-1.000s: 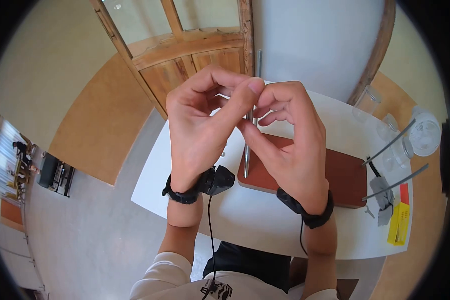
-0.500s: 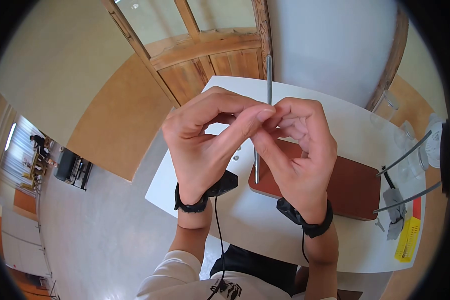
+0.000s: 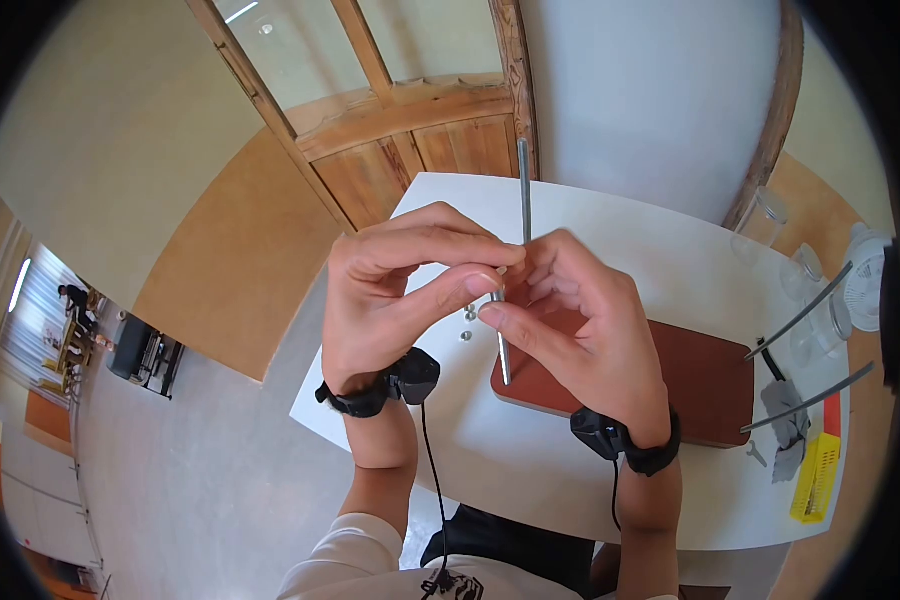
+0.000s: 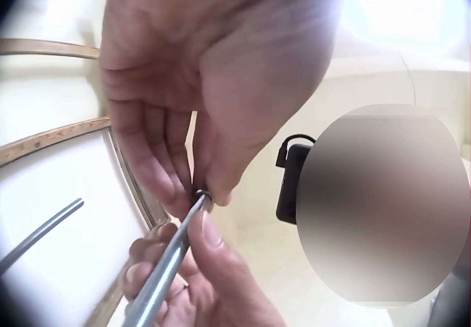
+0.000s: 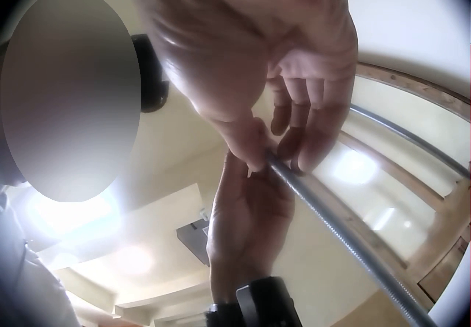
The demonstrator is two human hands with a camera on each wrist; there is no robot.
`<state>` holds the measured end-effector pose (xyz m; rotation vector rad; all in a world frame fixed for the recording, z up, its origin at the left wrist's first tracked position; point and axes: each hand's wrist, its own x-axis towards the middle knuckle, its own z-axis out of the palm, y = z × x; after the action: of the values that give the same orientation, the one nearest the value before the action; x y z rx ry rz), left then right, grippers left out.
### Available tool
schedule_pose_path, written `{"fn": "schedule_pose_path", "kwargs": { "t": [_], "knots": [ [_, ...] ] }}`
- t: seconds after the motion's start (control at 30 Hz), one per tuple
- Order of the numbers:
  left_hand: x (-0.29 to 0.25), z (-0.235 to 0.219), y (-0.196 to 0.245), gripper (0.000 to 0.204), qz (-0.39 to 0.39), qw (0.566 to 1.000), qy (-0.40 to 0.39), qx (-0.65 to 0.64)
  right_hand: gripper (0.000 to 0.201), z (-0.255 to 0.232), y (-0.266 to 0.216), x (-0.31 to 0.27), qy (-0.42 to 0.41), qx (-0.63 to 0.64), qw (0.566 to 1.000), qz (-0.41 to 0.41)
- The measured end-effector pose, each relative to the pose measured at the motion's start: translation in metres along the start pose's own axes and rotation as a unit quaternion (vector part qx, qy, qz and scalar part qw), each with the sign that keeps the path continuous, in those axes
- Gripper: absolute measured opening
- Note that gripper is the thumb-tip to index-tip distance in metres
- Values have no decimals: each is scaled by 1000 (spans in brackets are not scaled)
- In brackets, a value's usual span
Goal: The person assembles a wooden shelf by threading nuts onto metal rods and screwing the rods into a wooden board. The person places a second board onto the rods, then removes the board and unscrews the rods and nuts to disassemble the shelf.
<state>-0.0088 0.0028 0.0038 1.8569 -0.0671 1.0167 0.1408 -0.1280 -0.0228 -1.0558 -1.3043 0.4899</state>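
Note:
At the tip of an upright metal rod (image 3: 504, 350), my left hand (image 3: 400, 285) pinches a small shiny nut (image 4: 204, 194) between thumb and forefinger. My right hand (image 3: 595, 330) holds the same rod just below its end, thumb on the near side and fingers curled behind. The rod stands at the left end of a reddish-brown board (image 3: 695, 375). Behind the fingers rises a second rod (image 3: 525, 185), its lower part hidden. Several loose nuts (image 3: 465, 337) lie on the white table (image 3: 420, 460) left of the board.
Two more rods (image 3: 805, 310) stick up from the board's right end. Beyond them are clear jars (image 3: 830, 320), a grey cloth (image 3: 787, 425), a small wrench (image 3: 757, 453) and a yellow basket (image 3: 818, 480). A wooden door (image 3: 420, 130) stands behind the table.
Both hands have come down a little. The left thumb has dropped away from the right fingertips, so the rod's tip now shows between the hands. The head view has also shifted.

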Motion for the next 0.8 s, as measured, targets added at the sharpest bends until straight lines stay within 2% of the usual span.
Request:
{"fn": "schedule_pose_path", "kwargs": {
  "t": [0.07,0.17,0.23,0.27,0.47,0.63,0.8],
  "knots": [
    [1,2,1,23,-10,1000,12,-11,24,1,0,0,-22,-9,999,22],
    [1,13,9,22,-26,999,46,-4,19,2,0,-1,-12,-65,998,0],
    [0,19,11,19,-37,996,78,25,18,1,0,0,-3,-111,992,-56],
    [-1,18,12,19,-34,996,80,22,18,1,0,0,-5,-116,992,-56],
    [-2,7,10,22,-13,997,42,69,18,0,-6,-2,-19,-145,987,-61],
    [0,6,3,24,-37,999,30,-12,17,0,-5,-3,-16,-142,988,-66],
    [3,12,0,27,-34,998,44,-14,17,2,-8,-4,-3,-151,987,-62]
  ]
}}
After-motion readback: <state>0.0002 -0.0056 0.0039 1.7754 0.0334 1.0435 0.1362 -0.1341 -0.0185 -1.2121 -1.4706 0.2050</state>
